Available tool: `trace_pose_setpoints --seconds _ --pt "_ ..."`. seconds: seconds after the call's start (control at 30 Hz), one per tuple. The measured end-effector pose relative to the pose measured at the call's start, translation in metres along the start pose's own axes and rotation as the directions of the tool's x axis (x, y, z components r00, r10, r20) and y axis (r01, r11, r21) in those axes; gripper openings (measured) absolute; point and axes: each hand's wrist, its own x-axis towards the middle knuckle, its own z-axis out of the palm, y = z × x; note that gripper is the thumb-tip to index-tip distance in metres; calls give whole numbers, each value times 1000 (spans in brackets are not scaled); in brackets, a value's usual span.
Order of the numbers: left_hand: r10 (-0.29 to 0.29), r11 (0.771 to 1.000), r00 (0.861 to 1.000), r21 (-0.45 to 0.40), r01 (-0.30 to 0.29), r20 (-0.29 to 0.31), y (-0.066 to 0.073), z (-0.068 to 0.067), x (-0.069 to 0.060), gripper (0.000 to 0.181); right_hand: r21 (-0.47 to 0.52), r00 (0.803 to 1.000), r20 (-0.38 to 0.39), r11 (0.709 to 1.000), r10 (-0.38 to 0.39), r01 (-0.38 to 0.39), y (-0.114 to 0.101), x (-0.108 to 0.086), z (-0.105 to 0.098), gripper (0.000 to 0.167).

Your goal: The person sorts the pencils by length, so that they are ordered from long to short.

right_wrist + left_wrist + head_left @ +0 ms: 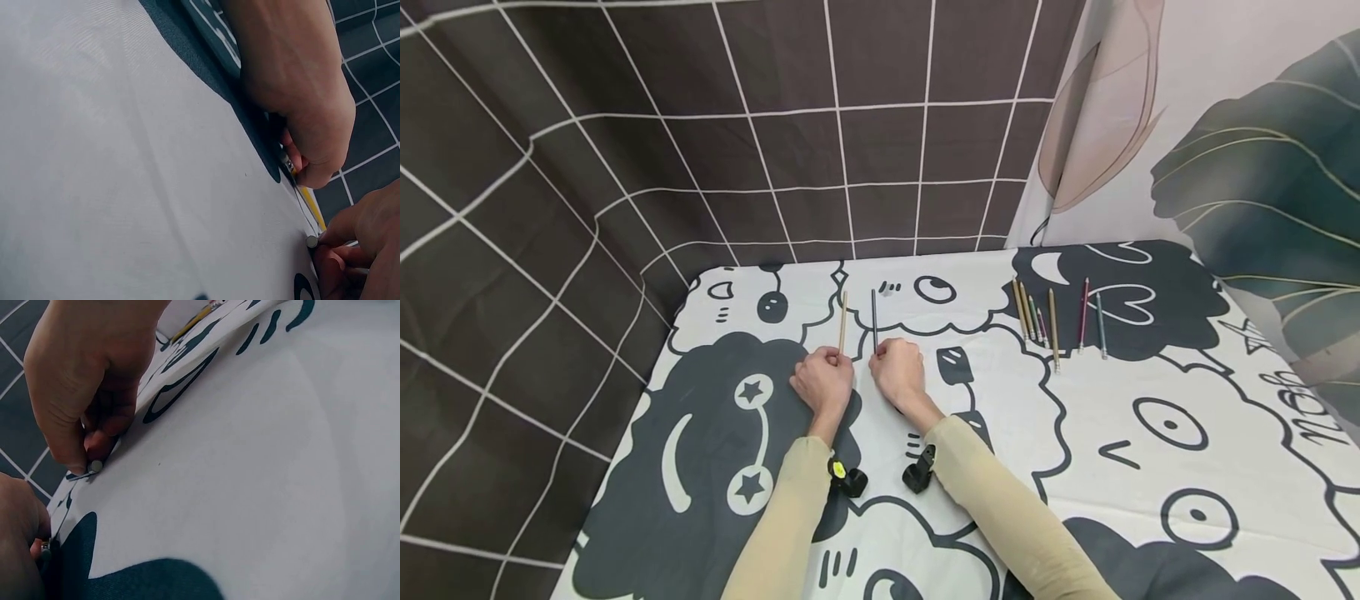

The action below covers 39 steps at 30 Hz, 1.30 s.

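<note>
In the head view my left hand [823, 382] pinches the lower end of a yellow pencil [843, 321]. Just right of it, my right hand [898, 368] pinches the lower end of a dark pencil [874, 321]. Both pencils point away, nearly parallel, with a gap between. The left wrist view has my left hand [19, 534] low at the edge and my right hand [94, 381] above, at the dark pencil's round end [95, 466]. In the right wrist view, my left hand [300, 94] is at the yellow pencil [314, 206], and my right hand [369, 240] grips the dark one [312, 241].
Several pencils lie apart at the back right, among them a gold one [1054, 329], a red one [1084, 312] and a blue-grey one [1101, 325]. A patterned cloth [1000, 392] covers the table. Behind hangs a dark grid curtain [797, 150].
</note>
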Motion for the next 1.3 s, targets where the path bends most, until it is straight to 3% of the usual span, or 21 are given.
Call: trace_pose_setpoints --seconds 0.23,0.4,0.57,0.8,1.0,1.3 --pt "16 1000 1000 -20 -16 -2 -2 1 0 7 0 999 -11 999 -48 48 1 -1 1 7" --pt "19 998 1000 -51 -20 -18 -1 0 0 8 30 999 -12 999 -32 32 2 -1 -3 8" --pt "28 993 994 -110 -39 -101 -3 1 -3 8 66 1000 -4 998 -20 21 5 -4 -10 12" --pt "106 968 975 -203 -146 -196 7 -4 -8 10 94 997 -41 994 -60 64 12 -7 -25 10" --pt "154 935 974 -293 -198 -166 30 2 -15 10 95 994 -95 993 -56 65 21 -8 -49 11" --pt "156 907 986 -387 -166 -56 62 9 -32 10 76 991 -134 997 -18 28 38 -12 -82 10"
